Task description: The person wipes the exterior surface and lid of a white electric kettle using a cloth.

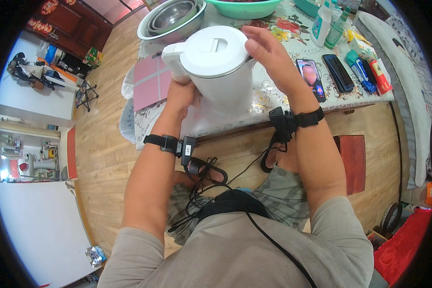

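Note:
A tall white lidded jug, like an electric kettle, is between my hands over the near edge of the table. Its white lid has a recessed grip on top, and the handle points left. My left hand is closed around the lower part of that handle, its fingertips mostly hidden. My right hand curves around the rim on the opposite side, thumb and fingers against it. Whether the jug's base rests on the cloth cannot be told.
A flowered tablecloth covers the table. Pink flat panel lies left; nested metal bowls and a green basin stand behind. Two phones, bottles and small packages are right. Cables hang before me.

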The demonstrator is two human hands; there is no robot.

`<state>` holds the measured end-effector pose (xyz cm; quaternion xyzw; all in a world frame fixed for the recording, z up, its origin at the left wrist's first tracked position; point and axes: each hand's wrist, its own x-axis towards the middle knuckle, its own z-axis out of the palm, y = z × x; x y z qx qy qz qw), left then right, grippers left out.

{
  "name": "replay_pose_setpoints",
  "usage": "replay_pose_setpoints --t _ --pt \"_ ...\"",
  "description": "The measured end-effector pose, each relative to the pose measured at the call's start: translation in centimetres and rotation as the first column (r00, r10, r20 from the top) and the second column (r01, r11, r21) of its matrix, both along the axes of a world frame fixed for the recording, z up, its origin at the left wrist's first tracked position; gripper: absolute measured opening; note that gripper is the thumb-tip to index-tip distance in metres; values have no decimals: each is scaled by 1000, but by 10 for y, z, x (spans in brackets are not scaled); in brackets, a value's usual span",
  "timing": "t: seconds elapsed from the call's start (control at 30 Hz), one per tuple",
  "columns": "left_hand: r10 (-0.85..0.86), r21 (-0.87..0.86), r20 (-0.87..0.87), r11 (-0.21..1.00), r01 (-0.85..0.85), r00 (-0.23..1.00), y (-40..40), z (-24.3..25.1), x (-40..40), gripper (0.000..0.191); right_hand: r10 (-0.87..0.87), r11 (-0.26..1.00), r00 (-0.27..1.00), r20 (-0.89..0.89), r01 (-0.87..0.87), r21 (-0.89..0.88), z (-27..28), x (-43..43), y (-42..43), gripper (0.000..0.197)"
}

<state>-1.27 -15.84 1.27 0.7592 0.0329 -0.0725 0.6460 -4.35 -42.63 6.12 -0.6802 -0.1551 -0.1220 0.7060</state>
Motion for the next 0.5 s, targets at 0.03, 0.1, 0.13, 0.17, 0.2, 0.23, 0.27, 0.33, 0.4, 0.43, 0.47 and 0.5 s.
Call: replay_pose_setpoints --t 0.03,0.1,0.13,0.17,0.2,0.23,0.27,0.33,0.4,0.43,0.47,0.5 --pt "-24 18 -17 1000 25 1000 -2 4 0 29 20 999 1000 18 -19 -33 -1 0 -1 86" --pt "-39 -55 21 998 40 999 6 -5 -5 31 127 987 992 7 -125 -97 1 -4 -2 99" --pt "-57 -133 54 989 64 997 9 -11 -9 32 225 960 974 -18 -225 -164 3 -8 -3 114" --pt "-63 -133 55 989 70 997 15 -17 -13 32 220 962 975 -18 -220 -165 4 -10 -2 114" --pt "-43 -110 159 992 61 986 21 -22 -19 31 246 955 969 -28 -247 -167 5 -12 1 118" --pt "-28 -90 260 995 53 965 22 -22 -27 30 269 947 962 -42 -272 -169 5 -13 3 122" --pt "-33 -91 258 994 58 966 23 -23 -39 30 281 948 957 -67 -288 -137 5 -13 3 123" --pt "9 4 330 1000 -11 944 13 1 -67 31 265 951 961 -84 -274 -143 4 -13 1 126" --pt "-68 -48 352 995 90 934 6 24 -76 36 258 951 961 -97 -270 -149 5 -14 0 129" --pt "-137 -96 379 978 186 915 4 34 -79 40 249 953 966 -72 -258 -161 6 -15 0 125" --pt "-133 -95 380 979 181 915 -3 45 -81 40 239 954 970 -48 -244 -173 7 -15 0 122" --pt "-156 -118 422 967 224 893 -12 52 -81 43 240 954 969 -48 -245 -174 6 -14 1 122"
